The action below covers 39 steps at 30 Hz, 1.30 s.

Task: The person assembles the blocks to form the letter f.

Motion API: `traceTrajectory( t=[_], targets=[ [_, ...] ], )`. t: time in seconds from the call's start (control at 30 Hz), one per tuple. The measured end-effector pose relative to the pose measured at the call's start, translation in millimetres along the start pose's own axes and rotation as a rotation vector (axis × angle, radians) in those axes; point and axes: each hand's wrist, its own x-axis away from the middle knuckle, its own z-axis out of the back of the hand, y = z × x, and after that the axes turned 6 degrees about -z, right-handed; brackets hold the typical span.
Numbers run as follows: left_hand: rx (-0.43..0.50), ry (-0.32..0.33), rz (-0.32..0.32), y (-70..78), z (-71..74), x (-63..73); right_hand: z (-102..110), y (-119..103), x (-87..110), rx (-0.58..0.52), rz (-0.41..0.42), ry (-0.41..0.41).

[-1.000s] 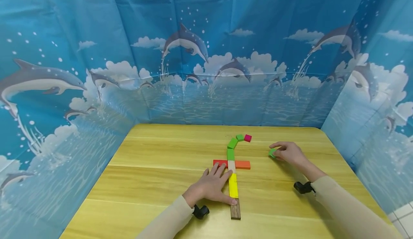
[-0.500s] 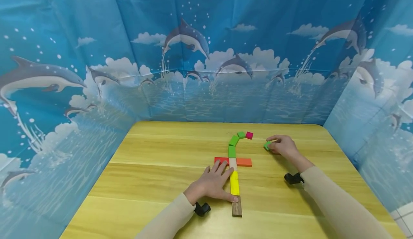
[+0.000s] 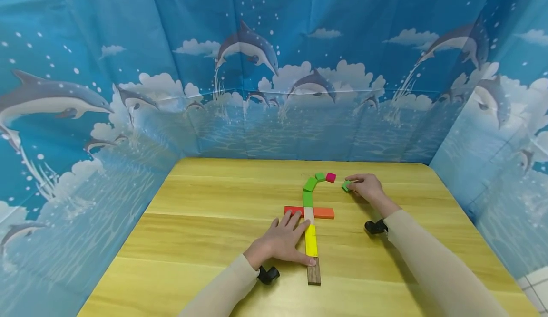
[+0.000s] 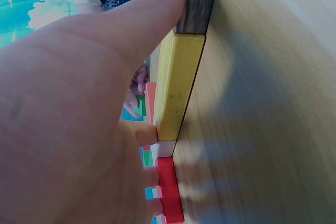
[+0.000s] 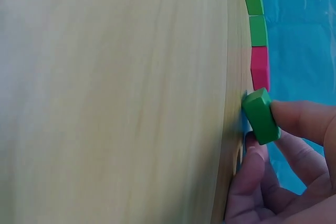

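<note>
My right hand point(image 3: 369, 188) pinches a small green block point(image 5: 261, 116) between thumb and fingers, at the right of a pink block point(image 3: 330, 177) and apart from it in the head view. My left hand point(image 3: 280, 241) lies spread, its fingertips on a red block point(image 4: 169, 190) and its thumb on a dark brown block point(image 3: 314, 273). A yellow block point(image 3: 311, 241) and a pale block point(image 3: 308, 215) run up from the brown one. An orange block point(image 3: 323, 213) lies right of the pale one. Several green blocks point(image 3: 310, 184) curve up to the pink block.
The blocks lie on a wood-grain table point(image 3: 205, 193). A blue curtain point(image 3: 274, 131) printed with dolphins hangs behind it and at both sides. A black camera point(image 3: 376, 227) sits on the right wrist, another black camera point(image 3: 269, 275) on the left.
My right hand has moved left and away from me with the green block, closer to the pink block. The left hand stays on the blocks.
</note>
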Motion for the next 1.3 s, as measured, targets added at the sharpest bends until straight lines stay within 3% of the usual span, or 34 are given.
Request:
traceTrajectory(
  t=[0.4,1.3],
  targets=[
    [0.006,-0.007,0.002,1.0,2.7,0.0,-6.6,-6.9,-9.8,0.074,0.011,-0.022],
    [0.043,0.003,0.017,3.5,4.4,-2.2,-9.5,-13.5,-14.3,0.035,-0.004,-0.049]
  ],
)
